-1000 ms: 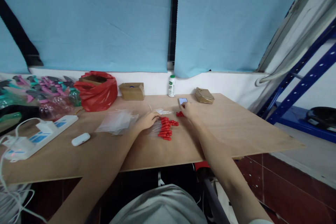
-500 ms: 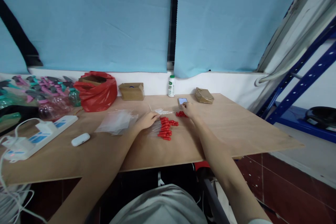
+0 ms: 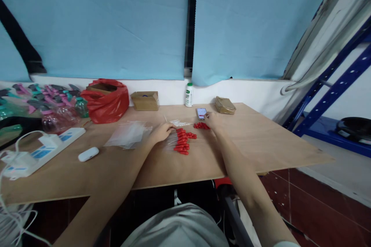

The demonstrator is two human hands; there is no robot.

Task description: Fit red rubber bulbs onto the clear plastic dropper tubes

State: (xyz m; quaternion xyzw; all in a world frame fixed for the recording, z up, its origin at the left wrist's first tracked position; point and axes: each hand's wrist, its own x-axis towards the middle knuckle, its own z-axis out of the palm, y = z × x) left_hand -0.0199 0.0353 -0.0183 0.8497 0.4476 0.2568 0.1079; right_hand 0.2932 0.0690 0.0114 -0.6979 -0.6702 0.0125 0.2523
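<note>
My left hand (image 3: 162, 132) lies low over the table with its fingers stretched out, at the clear stems of a pile of droppers with red rubber bulbs (image 3: 182, 141). Whether its fingertips press on the stems is too small to tell. My right hand (image 3: 212, 119) reaches farther forward, fingers extended at the lower right edge of a phone (image 3: 201, 113) with a lit screen. Just below those fingers sits a smaller cluster of red bulbs (image 3: 200, 125). Thin white sticks or tubes (image 3: 176, 122) lie between my hands, beyond the larger pile.
Clear plastic bags (image 3: 127, 134) lie left of my left hand. Along the back stand a red bag (image 3: 107, 104), an open cardboard box (image 3: 145, 101), a white bottle (image 3: 189, 95) and a brown package (image 3: 225, 105). A white case (image 3: 88, 154), power strip (image 3: 46, 152) and spray bottles (image 3: 55, 112) occupy the left.
My right hand has shifted slightly to the right, uncovering more of the phone and the smaller red cluster. The phone's screen now shows a reddish patch. My left hand has stayed in place.
</note>
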